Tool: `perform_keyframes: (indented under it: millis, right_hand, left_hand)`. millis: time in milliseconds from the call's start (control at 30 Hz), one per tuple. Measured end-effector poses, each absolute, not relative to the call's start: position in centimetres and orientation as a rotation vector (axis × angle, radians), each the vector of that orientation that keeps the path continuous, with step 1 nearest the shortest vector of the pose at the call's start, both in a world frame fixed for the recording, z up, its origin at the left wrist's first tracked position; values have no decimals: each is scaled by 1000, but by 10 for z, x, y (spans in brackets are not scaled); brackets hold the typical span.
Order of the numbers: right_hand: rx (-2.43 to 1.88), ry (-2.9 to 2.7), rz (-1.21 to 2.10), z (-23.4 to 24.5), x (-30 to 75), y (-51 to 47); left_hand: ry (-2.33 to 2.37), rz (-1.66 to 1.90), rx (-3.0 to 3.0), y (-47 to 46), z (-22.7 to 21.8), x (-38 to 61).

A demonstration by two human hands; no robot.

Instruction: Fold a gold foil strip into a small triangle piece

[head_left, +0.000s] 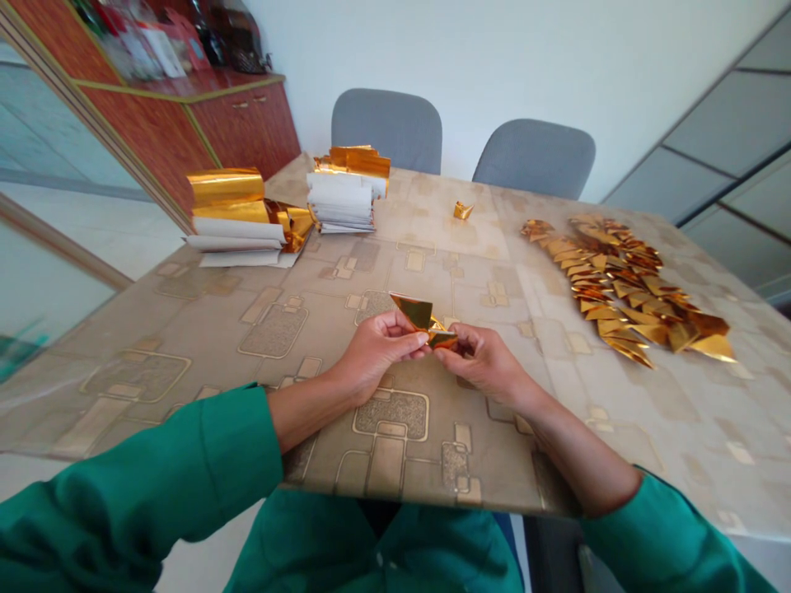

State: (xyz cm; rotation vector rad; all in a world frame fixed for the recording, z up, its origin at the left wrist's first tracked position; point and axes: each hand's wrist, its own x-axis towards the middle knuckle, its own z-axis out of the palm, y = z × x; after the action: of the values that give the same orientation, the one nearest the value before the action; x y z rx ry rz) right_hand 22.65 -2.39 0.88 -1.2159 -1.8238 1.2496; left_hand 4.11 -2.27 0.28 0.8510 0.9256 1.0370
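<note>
A folded piece of gold foil paper (pixel 423 319) is held just above the table's middle. My left hand (pixel 376 350) pinches its left side with thumb and fingertips. My right hand (pixel 485 358) pinches its right lower corner, fingers curled. Both hands meet at the paper, wrists resting near the patterned beige tablecloth (pixel 278 329). Green sleeves cover both forearms.
A long heap of folded gold triangles (pixel 624 284) lies at the right. One small folded gold piece (pixel 463 211) sits at the far middle. Two stacks of gold-and-white sheets (pixel 238 218) (pixel 346 193) stand at the far left. Two grey chairs (pixel 457 136) and a red cabinet (pixel 203 115) are behind.
</note>
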Motion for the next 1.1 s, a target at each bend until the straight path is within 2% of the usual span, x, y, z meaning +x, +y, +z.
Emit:
perform_keyframes:
  millis: [333, 500, 733, 1100]
  right_hand:
    - [-1121, -1895, 1222, 11, 229, -23]
    - [-1110, -1827, 1377, 15, 228, -23]
    - [-1191, -1767, 1248, 15, 227, -22]
    - [-1203, -1710, 1291, 19, 234, -19]
  left_hand:
    - [922, 986, 900, -23, 3, 41]
    - [944, 1022, 875, -24, 5, 42]
    - [933, 1065, 853, -24, 6, 42]
    - [904, 1103, 916, -23, 3, 41]
